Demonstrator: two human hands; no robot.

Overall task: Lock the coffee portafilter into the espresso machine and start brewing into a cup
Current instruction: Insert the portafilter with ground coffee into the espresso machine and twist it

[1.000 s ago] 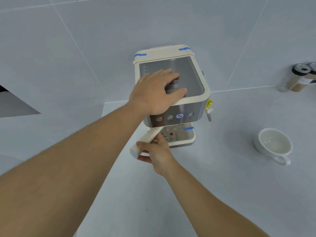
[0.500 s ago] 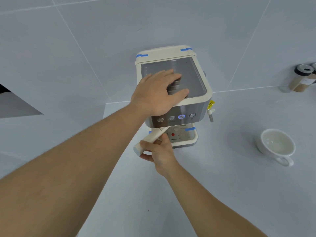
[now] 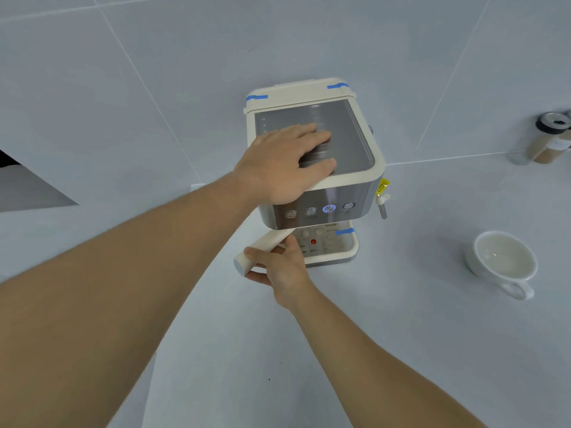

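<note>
A cream and steel espresso machine (image 3: 355, 143) stands on the pale counter, one front button (image 3: 329, 208) glowing blue. My left hand (image 3: 281, 165) lies flat on its metal top with the fingers spread. The portafilter's cream handle (image 3: 265, 242) sticks out to the lower left from under the machine's front; its basket end is hidden beneath the front panel. My right hand (image 3: 281, 267) is closed around that handle. A white cup (image 3: 503, 261) sits empty on the counter to the right, apart from the machine.
The drip tray (image 3: 333, 254) below the front panel carries nothing. A steam wand (image 3: 382, 205) hangs at the machine's right side. Two lidded jars (image 3: 550, 137) stand at the far right by the tiled wall. A dark opening shows at the left edge.
Both hands keep their grip and place; the handle's angle looks much the same. The view has drifted slightly, so the machine sits a little further right in the picture.
</note>
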